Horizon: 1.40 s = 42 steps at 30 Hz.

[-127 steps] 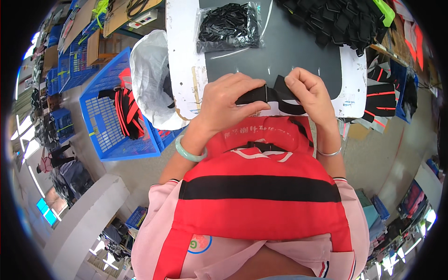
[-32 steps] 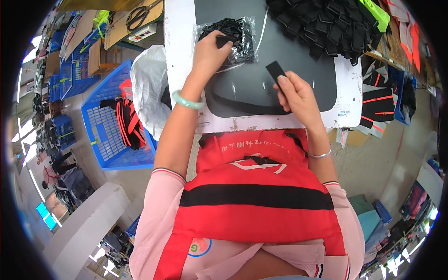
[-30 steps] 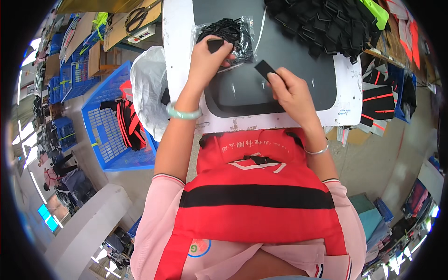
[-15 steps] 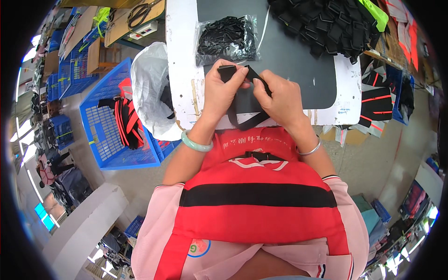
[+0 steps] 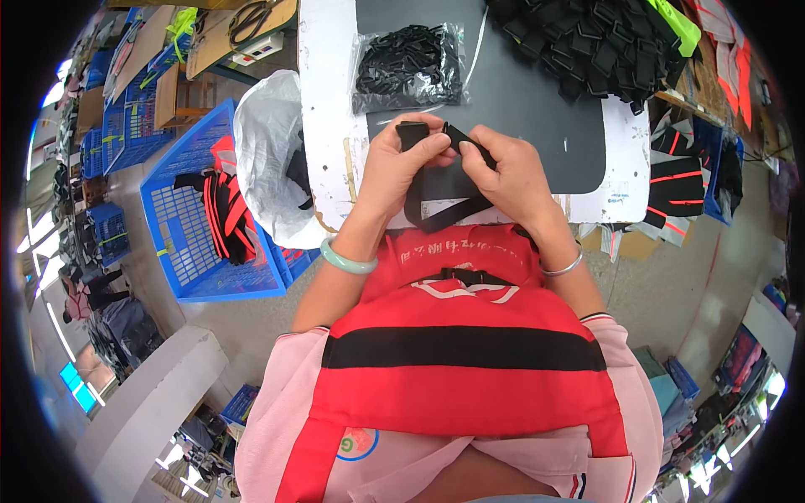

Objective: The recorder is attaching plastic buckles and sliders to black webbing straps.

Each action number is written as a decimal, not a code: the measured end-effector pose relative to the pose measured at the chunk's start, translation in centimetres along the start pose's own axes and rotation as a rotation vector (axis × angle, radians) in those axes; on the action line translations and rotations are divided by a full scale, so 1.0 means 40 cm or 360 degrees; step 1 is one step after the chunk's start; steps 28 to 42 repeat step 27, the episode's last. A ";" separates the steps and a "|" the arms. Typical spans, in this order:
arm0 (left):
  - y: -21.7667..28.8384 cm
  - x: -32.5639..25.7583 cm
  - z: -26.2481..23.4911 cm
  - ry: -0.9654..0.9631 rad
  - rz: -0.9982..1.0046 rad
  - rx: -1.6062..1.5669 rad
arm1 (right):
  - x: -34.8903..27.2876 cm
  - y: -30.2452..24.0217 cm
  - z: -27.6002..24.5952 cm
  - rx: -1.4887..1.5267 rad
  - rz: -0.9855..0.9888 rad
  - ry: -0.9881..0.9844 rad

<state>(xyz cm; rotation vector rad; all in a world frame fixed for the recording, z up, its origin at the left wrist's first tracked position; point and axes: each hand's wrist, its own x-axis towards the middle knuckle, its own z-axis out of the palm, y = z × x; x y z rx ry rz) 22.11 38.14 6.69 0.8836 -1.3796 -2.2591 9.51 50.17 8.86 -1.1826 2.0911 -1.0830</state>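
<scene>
A black webbing strap (image 5: 453,215) hangs in a loop between my two hands, over the table's near edge. My left hand (image 5: 401,163) is closed on one end, with a folded black piece showing between its thumb and forefinger. My right hand (image 5: 510,172) pinches the strap near its other end. The fingertips of both hands meet closely, and whatever small part lies between them is hidden. Just beyond my hands rests a clear plastic bag (image 5: 408,69) filled with black plastic buckles or slides.
A large heap of black straps with buckles (image 5: 591,46) covers the table's far right. The white table (image 5: 331,101) has a dark grey mat (image 5: 537,138). To the left stand a white sack (image 5: 268,151) and a blue crate (image 5: 172,251) holding black and orange-red strips (image 5: 225,214).
Both hands keep their grip on the strap and have shifted only slightly. The strap's end at the fingertips has tilted a little.
</scene>
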 end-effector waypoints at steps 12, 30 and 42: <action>0.014 -0.013 0.005 -0.0179 -0.0149 -0.0039 | 0.000 0.010 -0.019 0.0027 -0.0058 -0.0195; 0.032 -0.030 0.039 -0.0218 -0.0340 0.0121 | -0.027 0.023 0.017 0.0320 -0.0086 0.0218; 0.032 -0.030 0.039 -0.0218 -0.0340 0.0121 | -0.027 0.023 0.017 0.0320 -0.0086 0.0218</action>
